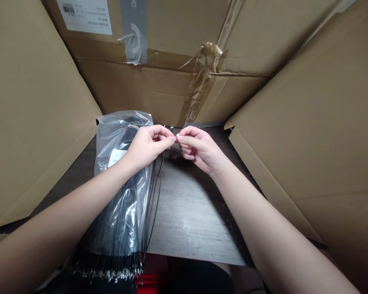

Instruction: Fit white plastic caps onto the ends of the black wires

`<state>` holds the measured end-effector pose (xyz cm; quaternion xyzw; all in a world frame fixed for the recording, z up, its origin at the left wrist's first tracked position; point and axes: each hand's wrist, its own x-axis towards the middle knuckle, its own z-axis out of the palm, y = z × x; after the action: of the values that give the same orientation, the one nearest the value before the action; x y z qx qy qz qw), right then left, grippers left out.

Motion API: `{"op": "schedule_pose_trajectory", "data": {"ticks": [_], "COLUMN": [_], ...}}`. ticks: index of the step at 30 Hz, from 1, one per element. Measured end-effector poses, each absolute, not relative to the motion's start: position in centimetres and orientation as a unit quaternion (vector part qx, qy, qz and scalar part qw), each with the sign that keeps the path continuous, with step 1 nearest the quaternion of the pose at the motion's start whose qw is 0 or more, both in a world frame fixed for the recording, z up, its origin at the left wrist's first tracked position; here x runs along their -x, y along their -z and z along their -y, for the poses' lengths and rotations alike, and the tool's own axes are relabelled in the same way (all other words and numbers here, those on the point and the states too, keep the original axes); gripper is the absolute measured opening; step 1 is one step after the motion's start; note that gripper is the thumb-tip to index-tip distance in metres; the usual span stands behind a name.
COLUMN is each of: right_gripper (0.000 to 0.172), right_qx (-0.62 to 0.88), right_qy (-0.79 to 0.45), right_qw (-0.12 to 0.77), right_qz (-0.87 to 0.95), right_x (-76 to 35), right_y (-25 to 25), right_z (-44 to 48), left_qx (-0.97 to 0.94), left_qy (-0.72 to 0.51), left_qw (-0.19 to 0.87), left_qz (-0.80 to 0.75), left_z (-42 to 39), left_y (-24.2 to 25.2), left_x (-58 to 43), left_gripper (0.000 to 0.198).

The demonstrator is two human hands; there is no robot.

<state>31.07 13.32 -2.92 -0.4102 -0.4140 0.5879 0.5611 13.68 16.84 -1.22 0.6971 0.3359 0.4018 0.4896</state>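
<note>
A makeshift workstation: wood-grain tabletop (190, 212) walled by open cardboard carton flaps (306, 134).

Two hands in view, left hand (147, 148) and right hand (200, 150), with one small white piece (177, 136) at the fingertips. One clear plastic bag (108, 141) with one white label (116, 157), plus thin black wires (155, 196), too many to count. One cardboard box (135, 90), two open side flaps (33, 110), one shipping label (86, 16), one strip of grey tape (134, 24), one strip of clear tape (200, 81).
</note>
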Motion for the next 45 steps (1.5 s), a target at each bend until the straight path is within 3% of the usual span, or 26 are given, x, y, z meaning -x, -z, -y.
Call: {"op": "schedule_pose_trajectory", "data": {"ticks": [23,33,45], "right_gripper": [0.028,0.038,0.037], "right_qx": [0.414,0.407,0.416], "right_qy": [-0.592,-0.584,-0.569], "right_qw": [0.547,0.541,0.553], "right_qz": [0.423,0.448,0.445], "right_x": [-30.98,-31.02,-30.88], "right_y": [3.05,3.27,3.16], "right_z": [-13.28,-13.40,-13.32], "left_qx": [-0.689,-0.693,-0.712], "left_qy": [-0.380,-0.379,-0.384], "left_qw": [0.513,0.510,0.475], "left_qz": [-0.343,-0.340,-0.347], "left_z": [-17.02,-16.66,-16.85], "left_y": [1.35,1.06,1.57], "left_x": [-13.75,-13.82,-13.56], "left_gripper": [0.007,0.009,0.011]}}
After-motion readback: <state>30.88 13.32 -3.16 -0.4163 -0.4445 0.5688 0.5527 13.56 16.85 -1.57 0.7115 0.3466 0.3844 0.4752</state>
